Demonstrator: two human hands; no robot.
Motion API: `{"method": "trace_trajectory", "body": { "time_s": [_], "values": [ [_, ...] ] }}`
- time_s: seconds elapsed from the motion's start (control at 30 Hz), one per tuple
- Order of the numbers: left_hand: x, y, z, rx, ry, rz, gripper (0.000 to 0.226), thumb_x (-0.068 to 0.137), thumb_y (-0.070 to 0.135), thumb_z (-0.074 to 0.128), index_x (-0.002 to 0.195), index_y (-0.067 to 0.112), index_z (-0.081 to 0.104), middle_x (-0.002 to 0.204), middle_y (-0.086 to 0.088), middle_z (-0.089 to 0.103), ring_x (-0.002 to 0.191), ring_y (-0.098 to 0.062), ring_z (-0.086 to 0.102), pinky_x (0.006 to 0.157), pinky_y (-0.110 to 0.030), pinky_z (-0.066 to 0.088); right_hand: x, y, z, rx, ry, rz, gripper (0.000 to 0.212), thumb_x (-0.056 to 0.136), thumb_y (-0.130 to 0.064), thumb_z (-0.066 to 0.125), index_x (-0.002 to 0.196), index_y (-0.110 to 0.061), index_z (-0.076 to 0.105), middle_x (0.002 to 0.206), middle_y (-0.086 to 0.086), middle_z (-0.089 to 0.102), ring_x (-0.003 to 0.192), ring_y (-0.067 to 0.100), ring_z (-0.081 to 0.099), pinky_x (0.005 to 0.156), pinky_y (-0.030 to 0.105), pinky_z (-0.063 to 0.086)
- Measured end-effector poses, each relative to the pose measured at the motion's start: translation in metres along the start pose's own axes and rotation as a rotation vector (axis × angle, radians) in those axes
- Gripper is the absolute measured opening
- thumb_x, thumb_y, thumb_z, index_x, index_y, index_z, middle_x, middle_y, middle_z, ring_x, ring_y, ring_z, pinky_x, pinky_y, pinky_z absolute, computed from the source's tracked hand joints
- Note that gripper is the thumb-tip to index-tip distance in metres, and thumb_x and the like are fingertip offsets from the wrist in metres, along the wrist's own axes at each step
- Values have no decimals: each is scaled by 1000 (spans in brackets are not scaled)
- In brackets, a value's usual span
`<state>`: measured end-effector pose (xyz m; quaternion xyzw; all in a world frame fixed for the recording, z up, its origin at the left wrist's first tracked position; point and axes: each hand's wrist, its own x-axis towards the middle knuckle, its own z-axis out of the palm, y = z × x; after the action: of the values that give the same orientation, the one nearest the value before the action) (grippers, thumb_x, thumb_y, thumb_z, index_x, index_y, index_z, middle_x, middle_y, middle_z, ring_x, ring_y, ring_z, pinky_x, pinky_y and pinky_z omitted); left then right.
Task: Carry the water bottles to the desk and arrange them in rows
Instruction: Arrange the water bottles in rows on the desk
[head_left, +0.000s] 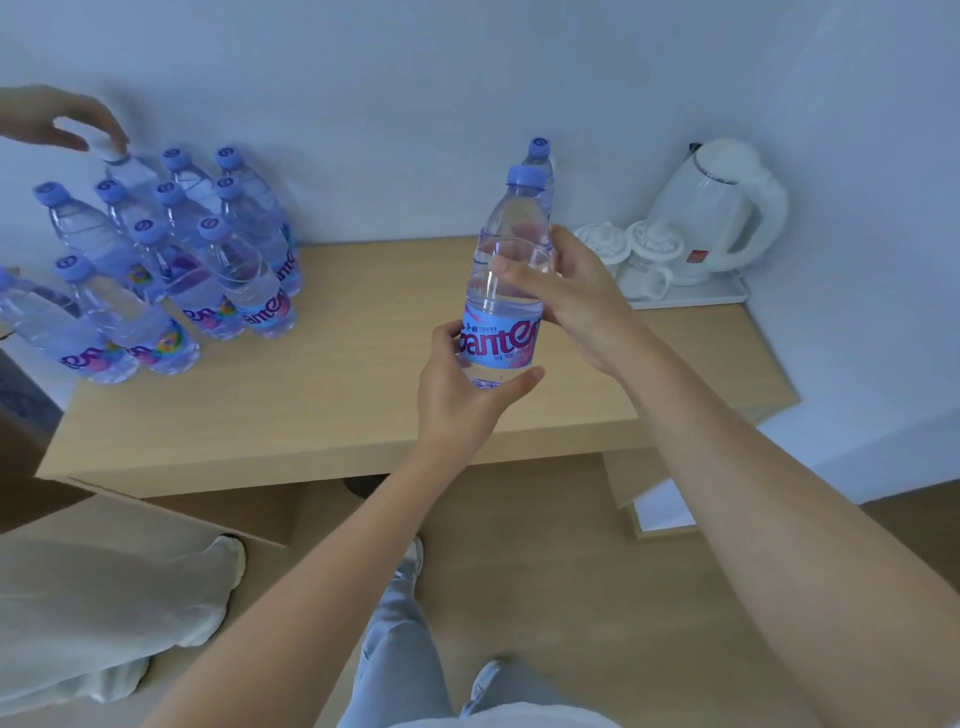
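I hold one clear water bottle (506, 270) with a blue cap and blue label upright above the wooden desk (332, 395). My left hand (457, 395) grips its base and label. My right hand (576, 296) grips its upper body. A second bottle (540, 156) stands right behind it near the wall, mostly hidden. Several bottles of the same kind (171, 260) stand in rows on the desk's left end.
Another person's hand (62, 122) touches the cap of a back-row bottle at the far left; their legs are at lower left. A white kettle (722, 208) and white cups (628, 249) stand on a white tray (727, 296) at the desk's right end. A cardboard box (218, 514) lies below.
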<state>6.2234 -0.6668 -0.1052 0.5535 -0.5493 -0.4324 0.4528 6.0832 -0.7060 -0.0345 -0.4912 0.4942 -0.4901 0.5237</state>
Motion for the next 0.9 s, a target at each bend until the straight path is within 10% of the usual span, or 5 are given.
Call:
{"method": "trace_trajectory", "body": {
  "time_s": [0.47, 0.9],
  "values": [
    [26, -20, 8, 3, -116, -29, 85, 67, 34, 88, 137, 21, 43, 116, 12, 64, 103, 2, 63, 83, -16, 52, 33, 22, -22, 19, -24, 30, 37, 85, -14, 76, 121, -12, 65, 107, -4, 75, 103, 17, 72, 77, 25, 57],
    [128, -43, 24, 90, 54, -48, 75, 44, 57, 86, 108, 34, 52, 108, 12, 55, 96, -5, 60, 81, -31, 55, 136, 34, -23, -180, -20, 65, 52, 79, -24, 83, 123, -14, 57, 121, 2, 68, 109, 16, 68, 97, 39, 55]
  ]
}}
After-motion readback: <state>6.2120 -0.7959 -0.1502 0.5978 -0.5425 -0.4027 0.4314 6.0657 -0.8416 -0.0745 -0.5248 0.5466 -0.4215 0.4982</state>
